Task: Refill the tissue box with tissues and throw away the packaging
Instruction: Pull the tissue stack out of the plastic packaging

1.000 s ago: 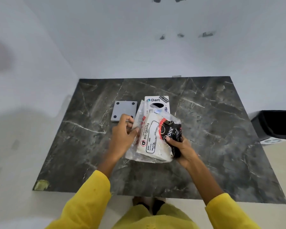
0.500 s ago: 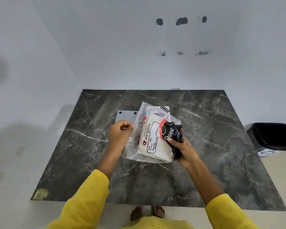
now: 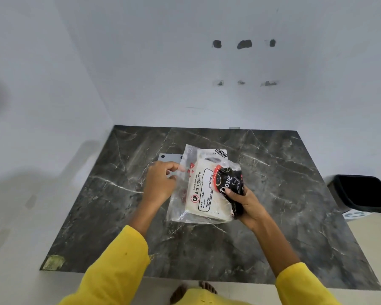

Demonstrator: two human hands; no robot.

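A clear plastic pack of white tissues [image 3: 204, 192], printed "BIG TISSUES" with a black and red end, is held above the dark marble table [image 3: 295, 194]. My right hand [image 3: 243, 202] grips the pack's black end from below right. My left hand [image 3: 161, 183] pinches the loose clear flap at the pack's left edge. Behind the pack, mostly hidden, lies the white tissue box [image 3: 221, 153]; only its far corner with a black label shows.
A grey square plate [image 3: 169, 157] lies just left of the box, half hidden by my left hand. A black bin [image 3: 363, 192] stands on the floor off the table's right side. White walls close the far and left sides.
The pack has been lifted and now covers most of the tissue box. My left hand has shifted from the pack's side to pinching its clear left flap. The view has tilted up.
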